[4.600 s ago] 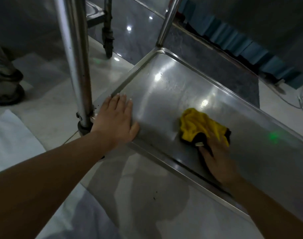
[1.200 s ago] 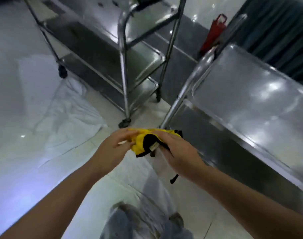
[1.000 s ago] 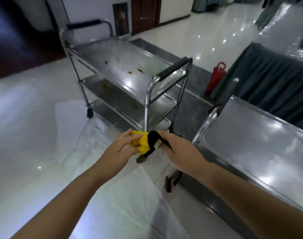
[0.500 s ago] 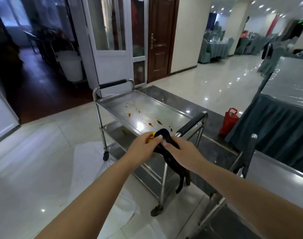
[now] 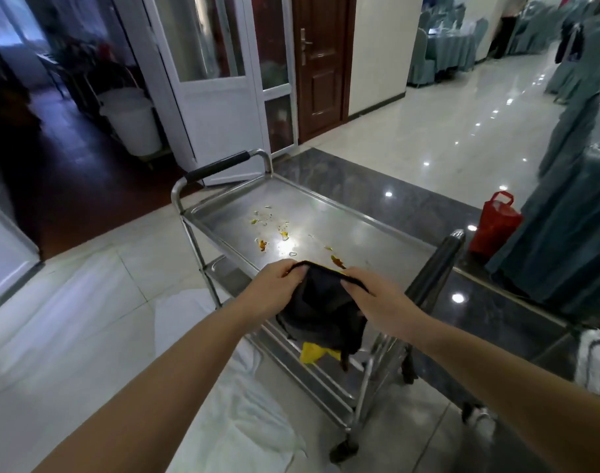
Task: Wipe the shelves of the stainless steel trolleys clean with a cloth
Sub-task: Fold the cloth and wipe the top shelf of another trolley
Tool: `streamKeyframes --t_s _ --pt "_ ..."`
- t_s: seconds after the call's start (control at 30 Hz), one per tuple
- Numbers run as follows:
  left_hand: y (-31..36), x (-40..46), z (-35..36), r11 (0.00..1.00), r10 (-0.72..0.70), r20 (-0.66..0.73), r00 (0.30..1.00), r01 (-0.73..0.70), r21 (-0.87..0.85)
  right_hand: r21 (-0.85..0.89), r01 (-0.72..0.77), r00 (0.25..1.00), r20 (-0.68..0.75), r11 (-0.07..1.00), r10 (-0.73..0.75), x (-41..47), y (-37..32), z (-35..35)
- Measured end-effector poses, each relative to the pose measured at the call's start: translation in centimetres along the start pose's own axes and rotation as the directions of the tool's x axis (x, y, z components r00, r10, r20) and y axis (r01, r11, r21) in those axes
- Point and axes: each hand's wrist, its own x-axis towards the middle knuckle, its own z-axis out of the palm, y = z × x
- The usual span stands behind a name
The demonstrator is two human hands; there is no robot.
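Both my hands hold one cloth (image 5: 320,307) up in front of me; its black side faces me and a yellow corner hangs at the bottom. My left hand (image 5: 274,285) pinches the top edge on the left and my right hand (image 5: 373,295) pinches it on the right, so the cloth hangs spread between them. Just beyond stands a stainless steel trolley (image 5: 360,230) with black-gripped handles. Its top shelf carries orange and yellow food stains (image 5: 274,237). The cloth hides part of its lower shelves.
A white sheet (image 5: 223,404) lies on the tiled floor left of the trolley. A red bag (image 5: 494,223) stands by a teal-draped table (image 5: 571,233) at right. White doors (image 5: 216,80) and a white bucket (image 5: 131,124) are behind the trolley.
I have risen from the low shelf of the other trolley and turned to the stained one. The bunched cloth has been opened out, black side now spread between both hands.
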Motion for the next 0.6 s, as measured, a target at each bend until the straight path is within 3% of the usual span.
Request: streamKeyframes --t_s 0.13,0.2,0.27,0.33,0.37,0.4,0.53,0.6 --pt "-2.3 4.0 -2.5 0.999 0.017 0.129 0.991 -0.023 0.044 -0.014 -0.049 0.999 -0.019 0.999 0.048 3.7 1.2 -0.6" --pt "-3.6 6.2 -4.2 0.97 0.033 0.253 0.967 -0.092 0.226 -0.08 -0.042 0.999 -0.013 0.996 0.041 5.2 1.7 -0.8" --pt "-5.0 8.9 -5.8 0.83 0.014 0.387 0.922 -0.227 0.51 -0.182 -0.034 0.999 0.011 0.983 0.037 6.3 1.7 -0.6" --pt "-6.5 11.7 -7.4 0.602 -0.032 0.426 0.904 -0.322 0.731 -0.238 -0.071 0.997 -0.005 0.969 0.072 7.3 1.6 -0.5" --pt "-7.1 13.2 -8.4 0.539 -0.038 0.418 0.908 -0.334 0.773 -0.26 -0.096 0.995 -0.021 0.961 0.094 7.8 1.7 -0.6" --pt "-7.8 14.6 -9.5 0.552 -0.038 0.418 0.907 -0.33 0.766 -0.285 -0.116 0.993 -0.039 0.952 0.109 8.2 1.7 -0.7" --pt "-9.2 19.9 -13.2 0.83 -0.016 0.546 0.838 -0.293 0.474 -0.268 -0.254 0.961 -0.179 0.929 0.211 8.4 2.1 -1.2" --pt "-8.9 21.8 -14.5 0.874 0.044 0.604 0.796 -0.324 0.362 -0.237 -0.307 0.939 -0.233 0.922 0.253 8.3 2.0 -1.3"
